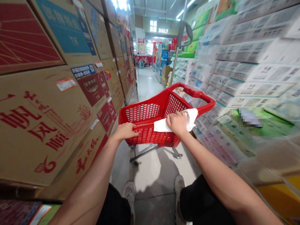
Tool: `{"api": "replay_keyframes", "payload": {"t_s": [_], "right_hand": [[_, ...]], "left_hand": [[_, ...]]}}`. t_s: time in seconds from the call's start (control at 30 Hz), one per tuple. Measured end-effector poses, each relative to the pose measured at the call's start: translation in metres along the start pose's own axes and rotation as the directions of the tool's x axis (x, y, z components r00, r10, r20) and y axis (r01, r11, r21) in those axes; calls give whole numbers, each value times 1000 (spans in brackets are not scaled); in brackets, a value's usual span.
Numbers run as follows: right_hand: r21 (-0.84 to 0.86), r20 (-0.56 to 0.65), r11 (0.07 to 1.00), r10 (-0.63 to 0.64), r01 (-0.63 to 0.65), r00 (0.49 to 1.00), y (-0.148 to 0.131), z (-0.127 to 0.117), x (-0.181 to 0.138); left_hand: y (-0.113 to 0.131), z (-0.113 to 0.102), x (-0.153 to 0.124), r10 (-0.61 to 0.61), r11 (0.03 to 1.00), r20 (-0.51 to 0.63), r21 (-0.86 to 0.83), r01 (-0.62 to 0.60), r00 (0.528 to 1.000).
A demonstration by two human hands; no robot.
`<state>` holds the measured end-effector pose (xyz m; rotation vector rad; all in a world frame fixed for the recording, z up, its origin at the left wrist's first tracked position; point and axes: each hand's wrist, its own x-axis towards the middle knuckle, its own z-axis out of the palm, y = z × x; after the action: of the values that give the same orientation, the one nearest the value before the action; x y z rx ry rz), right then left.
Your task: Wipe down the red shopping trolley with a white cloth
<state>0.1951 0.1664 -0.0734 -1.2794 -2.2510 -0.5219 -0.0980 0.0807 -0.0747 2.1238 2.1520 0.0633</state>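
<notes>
Left hand (126,130) curls over the red cart (150,118) at its near rim, right hand (177,122) clasps white cloth (161,125) there; cart's in the aisle, and uneven pushing could swing it into the cartons (35,131)!

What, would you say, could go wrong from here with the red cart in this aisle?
The red cart stands on wheels, so pressing on it might make it roll. Its handle points toward the stacked white packs and could knock them if the cart swings. The white cloth lies only partly under the right hand, so it might slip.
</notes>
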Motion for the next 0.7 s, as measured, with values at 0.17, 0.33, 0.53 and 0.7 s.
{"api": "replay_keyframes", "payload": {"t_s": [0.17,0.33,0.53,0.7], "right_hand": [[72,39,991,-113,110,993,-53,11,-5],[56,62,995,-91,88,994,-38,5,-1],[-33,-29,989,143,-143,989,12,-3,10],[29,41,999,43,-44,998,-34,8,4]], "left_hand": [[5,8,1,24,998,-84,54,-20,996],[-4,9,1,55,998,-81,30,-53,995],[-19,6,0,147,989,-104,36,-144,984],[-5,11,-1,96,988,-67,130,-87,993]]}}
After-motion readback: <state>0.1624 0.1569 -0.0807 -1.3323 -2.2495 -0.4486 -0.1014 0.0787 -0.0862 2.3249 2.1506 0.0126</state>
